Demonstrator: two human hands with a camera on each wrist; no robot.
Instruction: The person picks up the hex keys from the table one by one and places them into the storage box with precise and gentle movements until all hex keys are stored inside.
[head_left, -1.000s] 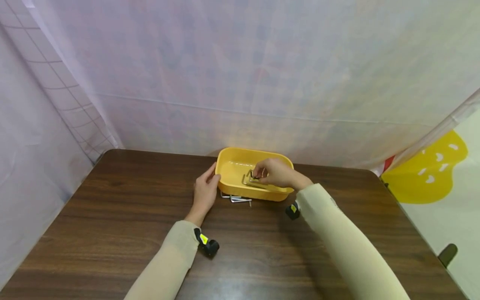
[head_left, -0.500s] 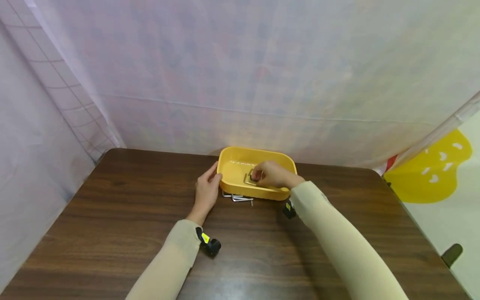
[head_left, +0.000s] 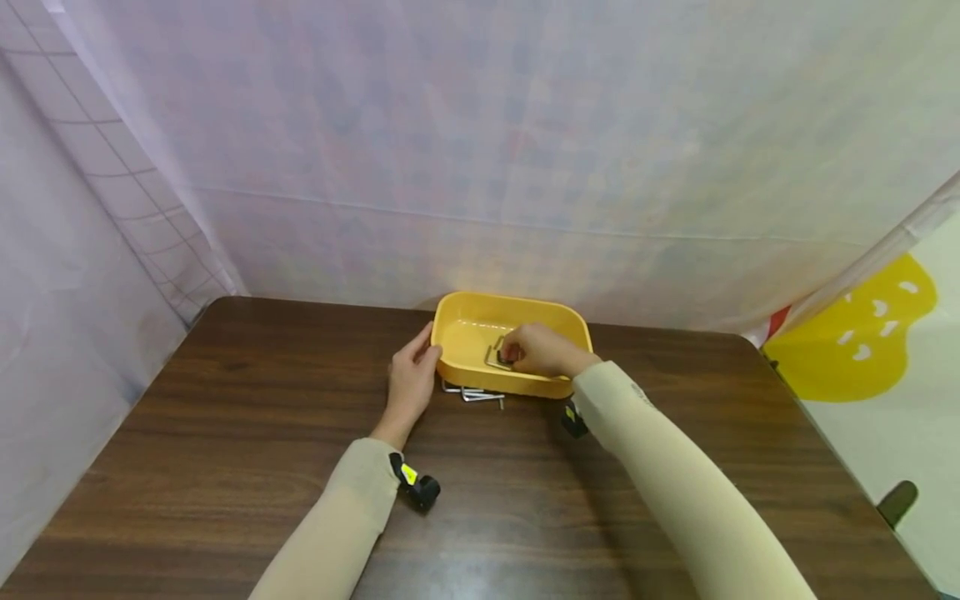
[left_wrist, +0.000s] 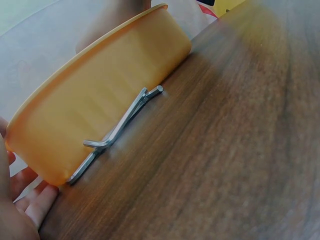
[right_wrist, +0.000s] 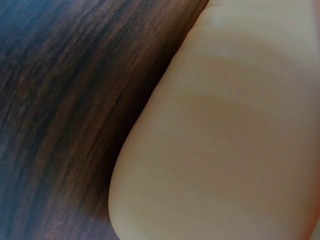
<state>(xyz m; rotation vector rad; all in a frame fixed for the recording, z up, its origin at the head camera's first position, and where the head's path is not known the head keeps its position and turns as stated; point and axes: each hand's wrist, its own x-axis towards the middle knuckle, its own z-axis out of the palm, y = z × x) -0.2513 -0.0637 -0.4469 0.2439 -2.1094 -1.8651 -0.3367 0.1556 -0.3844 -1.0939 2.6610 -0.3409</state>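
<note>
A yellow plastic bin (head_left: pixel 517 383) stands at the table's back edge. My left hand (head_left: pixel 411 375) holds its left end, with the thumb at the rim and fingers against the outer wall, as the left wrist view (left_wrist: pixel 30 200) also shows. Inside the bin, my right hand (head_left: pixel 543 350) pinches a small dark hex key (head_left: pixel 502 357), mostly hidden by the fingers. Brassy-looking hex keys (head_left: pixel 490 360) lie on the bin floor beside those fingertips. Several silver hex keys (head_left: pixel 480 395) lie on the table along the bin's front wall, some crossing in the left wrist view.
The brown wooden table (head_left: pixel 300 392) spreads out in front of the bin. Directly behind it hangs a pale curtain (head_left: pixel 480 208). The right wrist view is mostly filled by the bin's wall (right_wrist: pixel 215 140), close to the camera.
My right hand has lowered into the bin and shifted slightly left, so the dark hex key shows less. The left hand stays at the bin's left end.
</note>
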